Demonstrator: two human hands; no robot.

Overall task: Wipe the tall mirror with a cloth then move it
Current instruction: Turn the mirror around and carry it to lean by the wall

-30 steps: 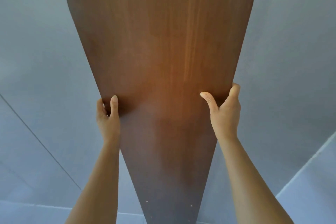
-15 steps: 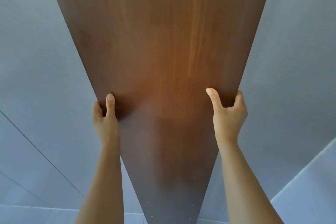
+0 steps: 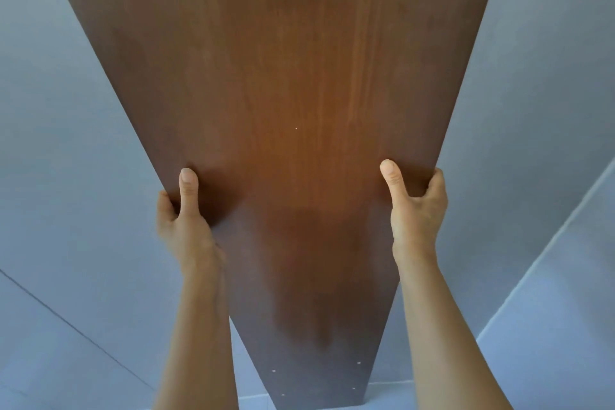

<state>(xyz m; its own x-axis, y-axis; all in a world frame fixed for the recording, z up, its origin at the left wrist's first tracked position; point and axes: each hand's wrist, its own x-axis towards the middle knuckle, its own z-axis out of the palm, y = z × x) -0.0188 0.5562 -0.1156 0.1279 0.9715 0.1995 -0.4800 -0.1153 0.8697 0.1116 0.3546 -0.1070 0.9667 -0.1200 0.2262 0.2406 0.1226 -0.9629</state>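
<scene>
The tall mirror [image 3: 276, 93] fills the middle of the view with its brown wood-grain back panel toward the camera, wide at 12 o'clock and narrowing to its bottom edge near 6 o'clock; no glass shows from this side. The left hand [image 3: 184, 220], at about 8 o'clock of centre, is closed on the panel's left edge: its thumb lies flat and upright on the back face, with the fingers curled round the edge out of sight. The right hand [image 3: 416, 210], at about 4 o'clock of centre, clamps the right edge the same way, thumb pressed on the wood and fingers hooked behind. Both forearms rise from the lower frame. Small pale screw heads [image 3: 273, 370] dot the panel near its foot. A grey wall [image 3: 66, 143] lies behind, and pale floor [image 3: 565, 359] shows at 4 o'clock.
</scene>
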